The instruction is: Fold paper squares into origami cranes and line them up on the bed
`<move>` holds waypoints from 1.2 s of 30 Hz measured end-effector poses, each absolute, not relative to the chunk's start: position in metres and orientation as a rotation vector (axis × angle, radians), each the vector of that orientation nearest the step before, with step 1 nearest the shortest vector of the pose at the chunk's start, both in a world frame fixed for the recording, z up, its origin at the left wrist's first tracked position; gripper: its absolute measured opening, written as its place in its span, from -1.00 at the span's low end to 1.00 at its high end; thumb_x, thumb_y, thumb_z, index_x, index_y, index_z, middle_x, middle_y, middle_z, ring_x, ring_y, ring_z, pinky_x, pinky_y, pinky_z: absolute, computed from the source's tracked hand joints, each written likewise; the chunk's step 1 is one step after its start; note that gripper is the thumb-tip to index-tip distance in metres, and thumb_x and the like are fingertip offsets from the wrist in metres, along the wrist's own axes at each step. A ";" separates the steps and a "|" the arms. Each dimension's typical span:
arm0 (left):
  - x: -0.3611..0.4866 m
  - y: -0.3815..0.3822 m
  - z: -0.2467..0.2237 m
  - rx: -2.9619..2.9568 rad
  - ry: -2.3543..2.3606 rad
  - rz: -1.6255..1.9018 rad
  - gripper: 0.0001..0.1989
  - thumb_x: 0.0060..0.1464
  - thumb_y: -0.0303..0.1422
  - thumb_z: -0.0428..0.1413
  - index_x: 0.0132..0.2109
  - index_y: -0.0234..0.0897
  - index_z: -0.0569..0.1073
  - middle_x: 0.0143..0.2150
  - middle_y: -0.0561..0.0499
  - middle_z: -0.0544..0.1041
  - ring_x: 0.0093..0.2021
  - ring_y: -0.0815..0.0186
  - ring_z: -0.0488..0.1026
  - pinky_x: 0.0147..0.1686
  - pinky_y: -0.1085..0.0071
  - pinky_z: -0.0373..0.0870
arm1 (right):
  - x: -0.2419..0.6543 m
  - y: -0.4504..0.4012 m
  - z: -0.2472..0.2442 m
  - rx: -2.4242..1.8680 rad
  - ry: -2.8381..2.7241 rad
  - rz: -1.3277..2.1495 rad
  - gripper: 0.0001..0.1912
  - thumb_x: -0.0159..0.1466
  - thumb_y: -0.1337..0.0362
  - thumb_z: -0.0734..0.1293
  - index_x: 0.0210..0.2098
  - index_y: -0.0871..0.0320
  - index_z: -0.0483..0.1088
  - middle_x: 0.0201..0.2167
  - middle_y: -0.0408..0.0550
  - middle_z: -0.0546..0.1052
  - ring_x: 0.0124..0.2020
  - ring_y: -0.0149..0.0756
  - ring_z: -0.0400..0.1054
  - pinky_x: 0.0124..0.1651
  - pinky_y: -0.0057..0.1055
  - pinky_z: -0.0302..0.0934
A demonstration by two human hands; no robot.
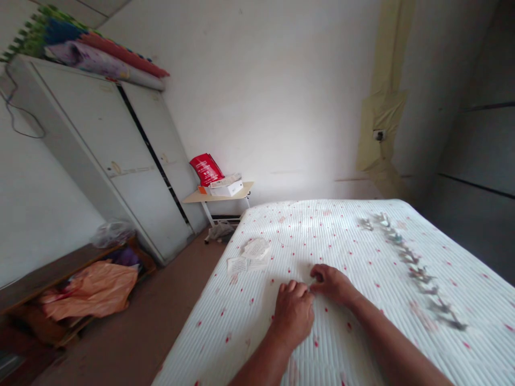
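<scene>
My left hand (294, 312) is closed, knuckles up, over the middle of the bed with the white ribbed, red-dotted cover (241, 321). My right hand (332, 285) is curled beside it, thumb and forefinger nearly meeting. The fingertips of both hands come together around something small and pale that I cannot make out. Beyond my left hand lie a few pieces of printed paper (256, 249). To the right, small folded-looking pieces (409, 256), greyish and blurred, form a long slanting row on the cover.
Behind the bed's left corner, a small table (195, 198) holds a red bag (206, 169) and a white box (227, 188). A grey cabinet (96, 128) with rolled mats on top stands at the left. An orange plastic bag (94, 289) lies on a low wooden bench (30, 268).
</scene>
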State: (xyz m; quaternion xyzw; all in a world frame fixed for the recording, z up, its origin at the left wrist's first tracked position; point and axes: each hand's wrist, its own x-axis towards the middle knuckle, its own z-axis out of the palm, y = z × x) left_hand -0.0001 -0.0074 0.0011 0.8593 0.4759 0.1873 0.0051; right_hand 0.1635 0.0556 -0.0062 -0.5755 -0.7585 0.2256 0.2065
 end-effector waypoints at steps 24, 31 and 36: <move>0.000 -0.008 -0.001 2.739 1.504 0.572 -0.88 0.08 -0.43 -0.01 -0.33 -0.24 0.42 -0.29 0.01 0.43 -0.20 0.26 0.26 -0.22 0.28 0.12 | 0.146 0.041 0.002 -1.546 -2.204 0.442 -0.86 0.15 0.35 0.22 -0.38 0.11 0.42 -0.23 -0.13 0.37 -0.36 -0.45 0.33 -0.37 -0.54 0.03; 0.002 -0.009 -0.004 2.805 1.503 0.600 -0.86 0.10 -0.43 -0.02 -0.38 -0.25 0.41 -0.37 0.02 0.43 -0.22 0.26 0.26 -0.21 0.25 0.10 | 0.146 0.042 0.001 -1.547 -2.209 0.465 -0.84 0.16 0.38 0.20 -0.45 0.15 0.41 -0.36 -0.14 0.37 -0.42 -0.48 0.29 -0.39 -0.56 0.03; 0.000 -0.012 -0.004 2.806 1.497 0.615 -0.87 0.09 -0.45 0.00 -0.38 -0.26 0.41 -0.37 0.01 0.44 -0.22 0.27 0.26 -0.21 0.24 0.09 | 0.146 0.041 0.003 -1.563 -2.200 0.478 -0.83 0.15 0.41 0.20 -0.45 0.16 0.41 -0.34 -0.12 0.38 -0.41 -0.47 0.30 -0.38 -0.56 0.05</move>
